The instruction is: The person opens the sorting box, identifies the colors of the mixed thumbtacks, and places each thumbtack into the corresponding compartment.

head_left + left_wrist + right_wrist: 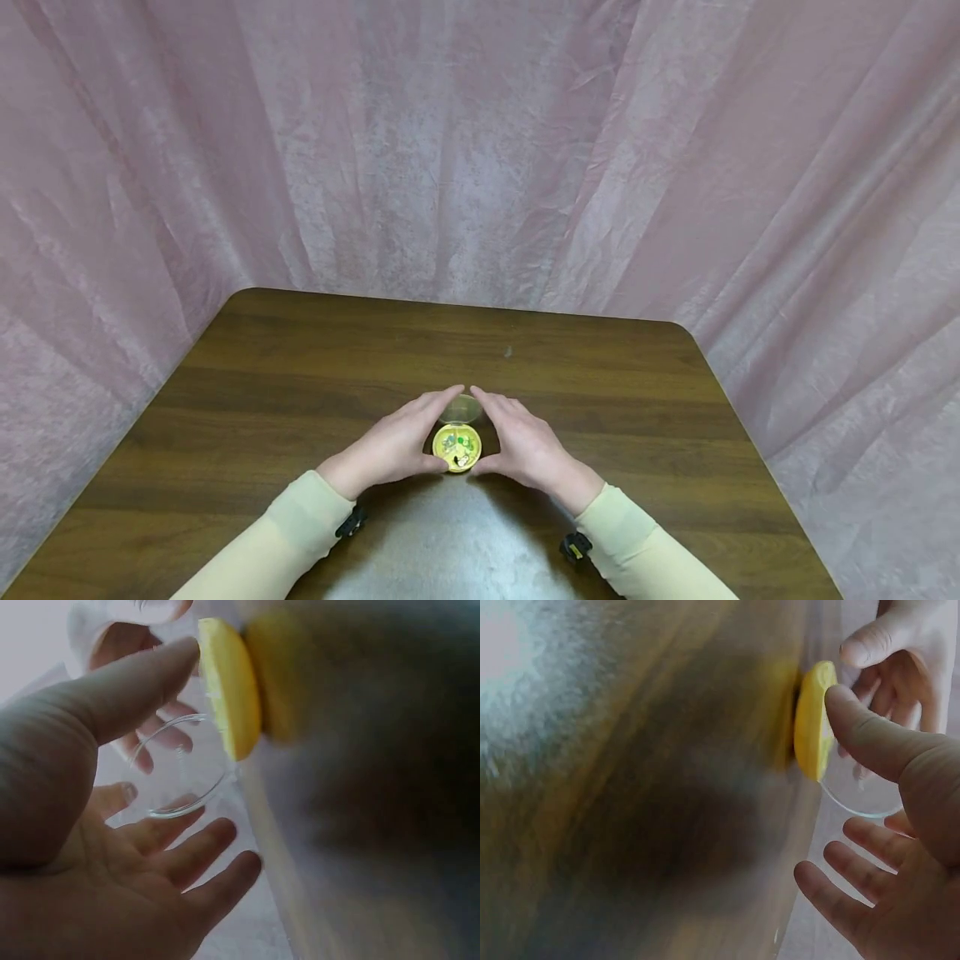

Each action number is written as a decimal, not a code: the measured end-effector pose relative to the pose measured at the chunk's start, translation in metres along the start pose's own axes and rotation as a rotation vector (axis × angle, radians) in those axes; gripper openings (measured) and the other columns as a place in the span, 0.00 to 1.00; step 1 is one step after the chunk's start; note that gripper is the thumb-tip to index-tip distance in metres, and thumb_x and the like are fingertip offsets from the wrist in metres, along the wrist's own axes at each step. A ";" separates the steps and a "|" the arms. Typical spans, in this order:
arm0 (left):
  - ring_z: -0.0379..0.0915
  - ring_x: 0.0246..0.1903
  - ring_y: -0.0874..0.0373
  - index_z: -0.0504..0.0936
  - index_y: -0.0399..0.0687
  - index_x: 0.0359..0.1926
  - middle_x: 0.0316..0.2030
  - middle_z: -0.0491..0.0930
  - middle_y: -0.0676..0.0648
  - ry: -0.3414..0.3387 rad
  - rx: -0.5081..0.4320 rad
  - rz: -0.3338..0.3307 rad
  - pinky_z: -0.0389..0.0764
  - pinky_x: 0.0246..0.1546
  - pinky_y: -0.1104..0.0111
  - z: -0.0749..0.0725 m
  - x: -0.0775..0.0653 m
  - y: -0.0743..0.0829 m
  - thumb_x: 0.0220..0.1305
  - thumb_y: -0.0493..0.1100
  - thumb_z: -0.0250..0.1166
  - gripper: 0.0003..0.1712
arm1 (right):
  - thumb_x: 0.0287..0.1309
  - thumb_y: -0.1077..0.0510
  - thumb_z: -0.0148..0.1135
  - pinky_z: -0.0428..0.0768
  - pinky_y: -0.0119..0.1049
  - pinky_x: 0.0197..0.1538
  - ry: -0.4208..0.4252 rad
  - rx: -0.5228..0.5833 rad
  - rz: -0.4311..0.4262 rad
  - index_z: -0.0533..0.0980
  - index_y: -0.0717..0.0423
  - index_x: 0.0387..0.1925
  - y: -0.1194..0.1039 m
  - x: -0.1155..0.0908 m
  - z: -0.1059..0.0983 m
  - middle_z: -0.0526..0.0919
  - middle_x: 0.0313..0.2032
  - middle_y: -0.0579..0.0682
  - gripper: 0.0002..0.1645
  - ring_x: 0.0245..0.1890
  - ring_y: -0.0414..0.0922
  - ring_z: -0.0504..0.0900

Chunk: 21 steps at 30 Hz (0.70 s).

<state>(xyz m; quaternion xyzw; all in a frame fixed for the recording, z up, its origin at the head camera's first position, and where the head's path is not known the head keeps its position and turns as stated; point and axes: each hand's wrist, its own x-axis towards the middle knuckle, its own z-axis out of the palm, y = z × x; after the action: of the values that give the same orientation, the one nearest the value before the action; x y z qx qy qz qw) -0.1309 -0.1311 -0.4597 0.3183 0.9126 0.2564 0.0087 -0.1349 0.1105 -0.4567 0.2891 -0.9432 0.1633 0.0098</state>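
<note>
A small round yellow case (435,451) sits on the table with its clear lid (461,408) raised on the far side. Dividers split its inside, where several tiny green, whitish and dark pieces (461,460) lie. My left hand (393,446) curves loosely about the case's left side, its thumb tip right at the near rim. On the other side my right hand (528,442) mirrors it, thumb close to the rim and fingers spread past the lid. Both wrist views show the yellow wall (241,697) side-on, with the fingers relaxed and not wrapped round it.
The brown wooden table (300,375) has rounded far corners, and pink curtains (480,150) hang behind it and at the sides. Light glares off the tabletop in front of the case. A dark wrist device (576,547) shows below the right sleeve.
</note>
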 end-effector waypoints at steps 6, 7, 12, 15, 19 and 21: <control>0.65 0.65 0.55 0.51 0.49 0.78 0.67 0.68 0.48 0.054 0.117 0.069 0.63 0.64 0.56 0.007 0.001 -0.001 0.47 0.52 0.79 0.63 | 0.40 0.37 0.78 0.76 0.46 0.53 0.032 -0.061 -0.038 0.55 0.46 0.77 -0.001 0.001 0.004 0.71 0.66 0.45 0.66 0.64 0.45 0.70; 0.65 0.65 0.55 0.53 0.48 0.78 0.67 0.68 0.48 0.065 0.132 0.078 0.62 0.64 0.55 0.008 0.001 -0.001 0.47 0.52 0.79 0.62 | 0.40 0.37 0.78 0.76 0.46 0.54 0.041 -0.070 -0.044 0.56 0.47 0.76 -0.002 0.001 0.004 0.71 0.66 0.45 0.64 0.64 0.45 0.71; 0.69 0.63 0.55 0.64 0.44 0.72 0.63 0.73 0.48 0.140 0.221 0.144 0.60 0.65 0.50 0.012 0.001 -0.001 0.49 0.50 0.78 0.51 | 0.44 0.41 0.77 0.76 0.41 0.53 0.119 -0.098 -0.109 0.67 0.45 0.67 0.000 0.000 0.008 0.76 0.59 0.42 0.49 0.59 0.42 0.75; 0.73 0.59 0.54 0.72 0.44 0.66 0.57 0.77 0.49 0.178 0.273 0.191 0.60 0.65 0.49 0.014 0.000 -0.001 0.51 0.48 0.77 0.42 | 0.45 0.43 0.78 0.78 0.39 0.48 0.167 -0.107 -0.153 0.72 0.45 0.60 0.001 0.000 0.009 0.78 0.53 0.39 0.40 0.53 0.40 0.77; 0.75 0.56 0.55 0.77 0.46 0.59 0.54 0.80 0.51 0.183 0.315 0.233 0.59 0.65 0.49 0.014 -0.002 -0.001 0.52 0.46 0.77 0.33 | 0.45 0.44 0.78 0.78 0.38 0.44 0.175 -0.137 -0.183 0.76 0.46 0.55 -0.001 -0.002 0.009 0.78 0.51 0.38 0.34 0.49 0.40 0.78; 0.75 0.56 0.55 0.79 0.46 0.57 0.55 0.80 0.49 0.162 0.329 0.240 0.59 0.65 0.49 0.014 -0.004 0.000 0.53 0.46 0.76 0.30 | 0.45 0.43 0.77 0.79 0.38 0.43 0.163 -0.153 -0.195 0.77 0.46 0.53 -0.001 -0.003 0.010 0.78 0.50 0.39 0.32 0.49 0.40 0.78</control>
<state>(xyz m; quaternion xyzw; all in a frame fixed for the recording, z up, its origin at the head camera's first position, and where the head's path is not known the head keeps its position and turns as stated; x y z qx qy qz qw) -0.1255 -0.1268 -0.4727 0.4003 0.8953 0.1282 -0.1473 -0.1312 0.1088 -0.4661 0.3634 -0.9165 0.1121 0.1239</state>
